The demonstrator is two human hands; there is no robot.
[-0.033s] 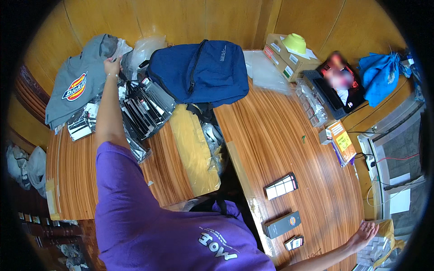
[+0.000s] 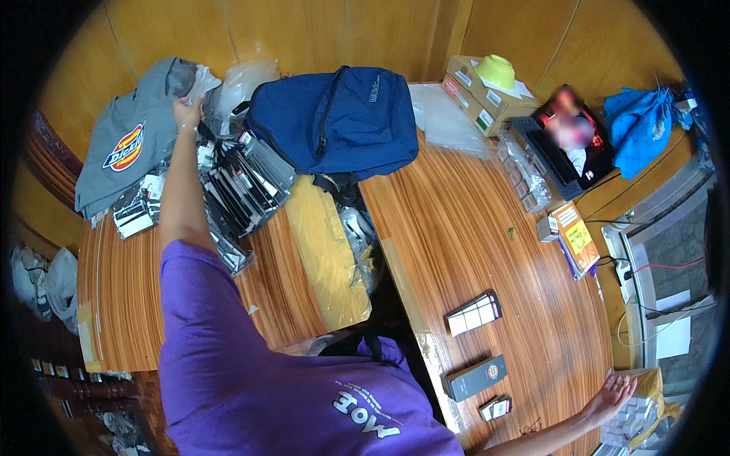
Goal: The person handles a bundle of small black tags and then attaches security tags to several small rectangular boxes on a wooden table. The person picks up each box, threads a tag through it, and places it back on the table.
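Observation:
My left hand reaches to the far left, its fingers closed on a crumpled clear plastic bag beside a grey T-shirt with a printed emblem. Close under that forearm lie dense rows of dark hang tags, with more bundled tags in plastic on its other side. At the lower right my right hand is palm up, fingers stretched out, holding nothing. It is next to a clear bag of small white boxes. Three tag stacks lie nearer the middle: a white-faced one, a dark grey one and a small one.
A blue backpack lies at the back, above a yellow plastic-wrapped package bordering the gap between the tables. Further right are a cardboard box with a yellow-green bowl, a propped screen, blue cloth and orange packets.
My left hand has shifted very slightly to the left at the plastic. My right hand and the things on the tables look the same.

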